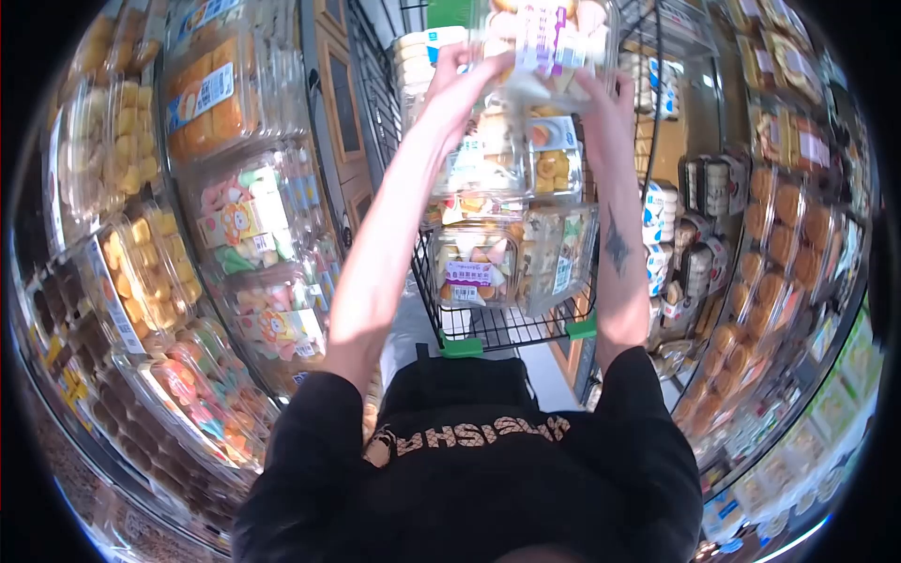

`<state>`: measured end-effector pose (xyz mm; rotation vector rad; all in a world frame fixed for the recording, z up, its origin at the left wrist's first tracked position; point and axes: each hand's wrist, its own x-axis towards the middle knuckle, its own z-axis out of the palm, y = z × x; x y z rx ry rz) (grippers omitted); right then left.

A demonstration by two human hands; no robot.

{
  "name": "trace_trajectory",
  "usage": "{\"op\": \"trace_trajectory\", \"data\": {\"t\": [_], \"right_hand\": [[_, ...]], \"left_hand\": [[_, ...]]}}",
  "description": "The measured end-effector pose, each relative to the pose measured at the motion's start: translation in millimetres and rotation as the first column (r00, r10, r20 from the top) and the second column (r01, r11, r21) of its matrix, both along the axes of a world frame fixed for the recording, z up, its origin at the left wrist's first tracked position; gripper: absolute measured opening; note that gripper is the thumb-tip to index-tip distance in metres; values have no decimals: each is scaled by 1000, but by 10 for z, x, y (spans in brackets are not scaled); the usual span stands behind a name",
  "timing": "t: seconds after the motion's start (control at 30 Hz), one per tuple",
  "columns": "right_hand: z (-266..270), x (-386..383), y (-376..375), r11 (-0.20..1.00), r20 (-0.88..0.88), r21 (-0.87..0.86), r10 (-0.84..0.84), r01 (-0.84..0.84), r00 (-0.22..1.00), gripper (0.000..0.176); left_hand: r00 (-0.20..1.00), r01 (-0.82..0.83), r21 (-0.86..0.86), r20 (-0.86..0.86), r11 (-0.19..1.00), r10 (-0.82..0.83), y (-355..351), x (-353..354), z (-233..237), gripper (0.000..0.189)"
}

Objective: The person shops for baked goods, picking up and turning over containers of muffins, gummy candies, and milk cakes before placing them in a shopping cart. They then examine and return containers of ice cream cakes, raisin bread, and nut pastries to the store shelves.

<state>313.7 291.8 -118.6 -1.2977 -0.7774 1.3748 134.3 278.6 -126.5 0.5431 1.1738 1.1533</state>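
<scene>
both hands hold a clear plastic box with a purple-and-white label above the black wire cart with green corner pieces

the labelled box is over the far part of the cart, above other packs. left hand is at its left side, fingers bent and partly closed, thumb reaching along the near edge. right hand is at its right side, fingers partly curled round the edge; exact fingertip contact is blurred. pale round pieces show inside the box.

in the cart: stacked clear pastry boxes, one with a purple label at the near left of the stack. bare wire shows at the cart's near end.

left of the cart: a shelf display with clear boxes of pink and green sweets, and a clear box of golden bread rolls farther up. right of the cart: long clear packs of round brown cakes. dark forearm mark on the right arm. black t-shirt with tan lettering just this side of the cart.
</scene>
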Motion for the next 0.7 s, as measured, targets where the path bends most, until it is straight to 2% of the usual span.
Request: {"op": "trace_trajectory", "data": {"t": [0.03, 0.07, 0.13, 0.17, 0.2, 0.23, 0.27, 0.3, 0.37, 0.4, 0.43, 0.47, 0.5, 0.53, 0.6, 0.63, 0.7], "right_hand": [[67, 88, -260, 1000, 48, 23, -2, 1, 999, 53], [149, 171, -548, 999, 96, 43, -4, 0, 995, 52], [526, 202, -1178, 997, -12, -64, -45, 44, 999, 53], [643, 257, -1482, 990, -30, -121, -81, 77, 996, 60], [704, 342, -1768, 992, 37, -109, -66, 70, 997, 68], [819, 404, -2018, 990, 28, -100, -96, 98, 995, 68], [927, 460, -2237, 994, -47, -90, -68, 64, 997, 70], [1030, 534, -2455, 996, -120, -82, -34, 24, 992, 72], [1208, 762, -2885, 977, -272, -189, 42, -96, 961, 66], [1260, 903, -3118, 943, -327, -280, 86, -183, 941, 50], [1327, 999, -3293, 943, -332, -277, 88, -186, 939, 50], [1386, 1071, -3474, 957, -369, -184, 144, -224, 918, 43], [1442, 1123, -3641, 962, -399, -90, 202, -258, 894, 35], [1509, 1148, -3771, 968, -455, -59, 191, -243, 870, 27], [1646, 1211, -4013, 976, -511, -44, 159, -211, 845, 34], [1751, 1235, -4106, 985, -535, -34, 126, -171, 836, 37], [1732, 1347, -4295, 986, -532, -13, 136, -169, 836, 41]], "left_hand": [[998, -8, 58, 70, 998, 4, -201, 47, 66, 67], [997, -30, 41, 71, 999, 27, -424, 123, 178, 68], [992, 1, 50, 125, 999, -7, -868, 262, 445, 72], [957, 99, 5, 275, 995, -96, -1072, 279, 588, 78], [965, 174, 31, 192, 984, -177, -1280, 290, 590, 80], [962, 247, 55, 103, 968, -251, -1437, 313, 648, 82], [958, 269, 69, 89, 961, -274, -1554, 330, 717, 82], [922, 371, 147, 59, 917, -383, -1665, 374, 885, 82], [846, 515, 237, 12, 823, -533, -1854, 488, 1242, 75], [805, 580, 207, 3, 788, -594, -1913, 527, 1420, 71], [763, 636, 177, 0, 751, -646, -1952, 589, 1575, 68], [720, 667, 290, -18, 686, -693, -1978, 703, 1686, 59], [694, 703, 316, -109, 637, -711, -2019, 833, 1883, 50], [676, 722, 326, -141, 610, -723, -2031, 944, 1921, 45], [670, 731, 319, -171, 603, -722, -2170, 1195, 2050, 39], [675, 727, 318, -173, 608, -717, -2222, 1312, 2131, 39], [548, 835, 261, -298, 485, -782, -2294, 1499, 2249, 58]]}}
